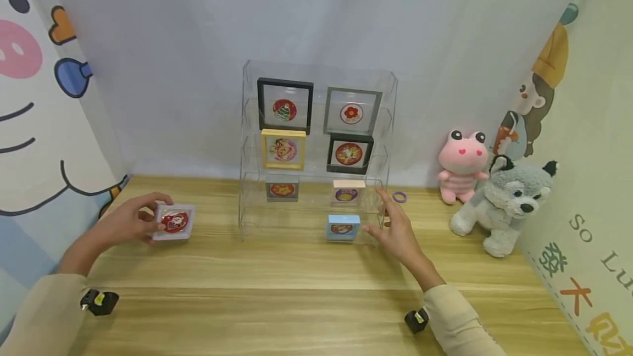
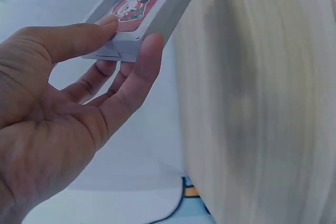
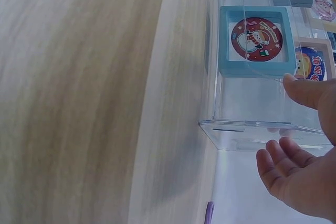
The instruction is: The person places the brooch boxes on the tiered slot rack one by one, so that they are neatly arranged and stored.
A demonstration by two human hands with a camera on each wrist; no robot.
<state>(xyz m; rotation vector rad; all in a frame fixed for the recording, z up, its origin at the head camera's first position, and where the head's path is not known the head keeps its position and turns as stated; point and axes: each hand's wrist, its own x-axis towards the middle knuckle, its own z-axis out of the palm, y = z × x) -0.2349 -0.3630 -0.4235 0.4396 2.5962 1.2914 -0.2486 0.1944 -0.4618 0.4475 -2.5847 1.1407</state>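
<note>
On the left, my left hand [image 1: 129, 221] holds a small pale square picture frame [image 1: 174, 222] with a red round Santa picture inside. In the left wrist view the thumb lies on the front of this frame [image 2: 137, 14] and the fingers support it from below, raised off the wooden table. My right hand [image 1: 397, 232] is at the right side of a clear tiered rack [image 1: 306, 229], fingers relaxed and spread from the thumb. Its thumb tip is close to a light blue frame [image 3: 257, 71] with a snowman picture on the lowest tier. Nothing shows in its grasp.
Upper tiers carry more frames, among them a black one [image 1: 310, 109], a yellow one [image 1: 283, 167] and a cream one [image 1: 348, 184]. Right of the rack lie a purple ring [image 1: 399, 197], a pink plush frog [image 1: 462, 158] and a grey plush dog [image 1: 504, 202]. A white curtain [image 1: 173, 70] hangs behind.
</note>
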